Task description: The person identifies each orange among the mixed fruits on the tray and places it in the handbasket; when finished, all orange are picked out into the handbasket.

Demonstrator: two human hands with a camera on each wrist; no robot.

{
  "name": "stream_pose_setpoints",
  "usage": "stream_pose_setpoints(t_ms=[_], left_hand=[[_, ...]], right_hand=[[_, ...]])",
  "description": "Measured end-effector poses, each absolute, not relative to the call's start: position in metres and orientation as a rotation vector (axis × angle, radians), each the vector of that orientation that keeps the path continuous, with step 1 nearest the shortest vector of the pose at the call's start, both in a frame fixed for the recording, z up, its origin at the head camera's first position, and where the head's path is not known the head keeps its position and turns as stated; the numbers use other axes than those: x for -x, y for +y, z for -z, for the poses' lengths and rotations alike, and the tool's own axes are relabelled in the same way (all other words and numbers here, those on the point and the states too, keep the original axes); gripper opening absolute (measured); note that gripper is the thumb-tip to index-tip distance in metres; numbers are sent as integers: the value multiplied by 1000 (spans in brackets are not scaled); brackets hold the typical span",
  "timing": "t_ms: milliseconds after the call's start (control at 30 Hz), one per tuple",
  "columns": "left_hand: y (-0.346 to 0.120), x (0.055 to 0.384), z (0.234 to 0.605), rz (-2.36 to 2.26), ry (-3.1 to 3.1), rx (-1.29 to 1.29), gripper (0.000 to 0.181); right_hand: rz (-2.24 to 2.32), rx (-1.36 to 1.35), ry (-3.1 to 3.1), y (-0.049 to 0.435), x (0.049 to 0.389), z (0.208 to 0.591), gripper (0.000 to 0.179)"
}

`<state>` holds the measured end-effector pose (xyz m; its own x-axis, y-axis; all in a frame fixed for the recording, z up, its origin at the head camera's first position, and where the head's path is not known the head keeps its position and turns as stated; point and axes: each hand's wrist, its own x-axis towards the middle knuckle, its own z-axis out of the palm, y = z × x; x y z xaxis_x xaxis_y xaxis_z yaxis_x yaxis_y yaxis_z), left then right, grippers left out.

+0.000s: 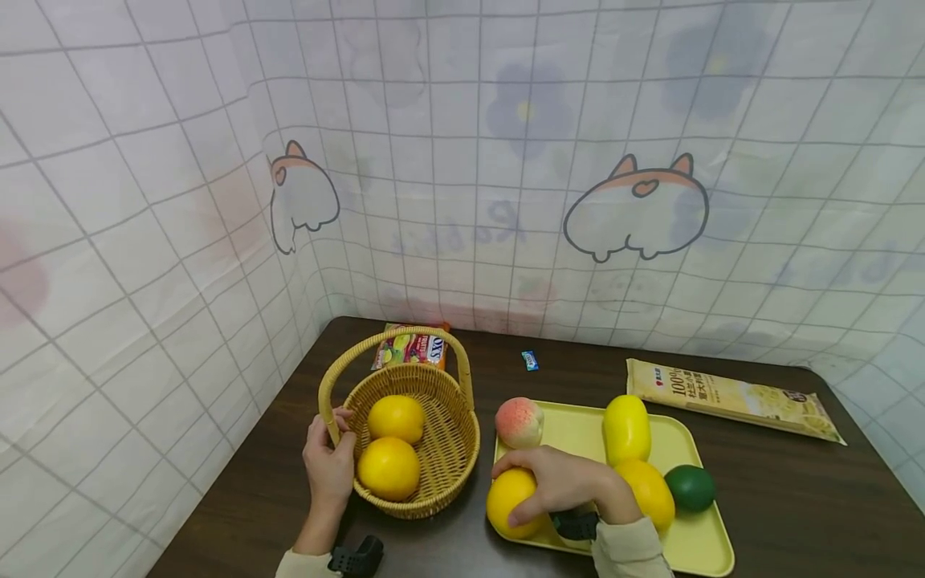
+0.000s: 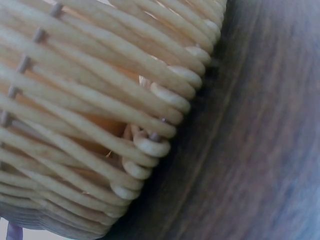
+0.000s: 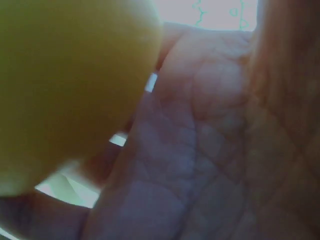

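A wicker basket [image 1: 451, 449] with a tall arched handle stands on the table, two round yellow fruits [image 1: 390, 468] inside. At its left side, my left hand [image 1: 329, 461] grips the rim near the handle's foot. The left wrist view shows the woven wall [image 2: 100, 100] close up. My right hand [image 1: 560, 486] holds another round yellow fruit [image 1: 511, 504] over the yellow tray [image 1: 567, 425], at its near left corner. Fingers and thumb curve around this fruit, which looks smooth [image 3: 70, 85] in the right wrist view. Whether it touches the tray is hidden.
On the tray are a pink peach [image 1: 519, 423], a long yellow fruit [image 1: 626, 429], a larger yellow fruit [image 1: 650, 491] and a dark green fruit [image 1: 690, 488]. Behind lie a long food packet [image 1: 730, 397], a small blue wrapper [image 1: 531, 360] and a colourful packet [image 1: 412, 349].
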<state>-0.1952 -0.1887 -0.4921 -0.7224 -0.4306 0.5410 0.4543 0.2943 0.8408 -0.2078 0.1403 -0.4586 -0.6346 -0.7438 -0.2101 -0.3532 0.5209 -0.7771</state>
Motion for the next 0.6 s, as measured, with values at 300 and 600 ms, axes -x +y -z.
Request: stream_pose_setpoints(t_ms=[300, 600], left_hand=[[-188, 196, 492, 1521, -1822, 45, 12], [-189, 195, 492, 1510, -1814, 46, 11]], right_hand=[[1106, 874, 2304, 141, 210, 460, 49], [1288, 807, 2393, 142, 213, 456, 47]])
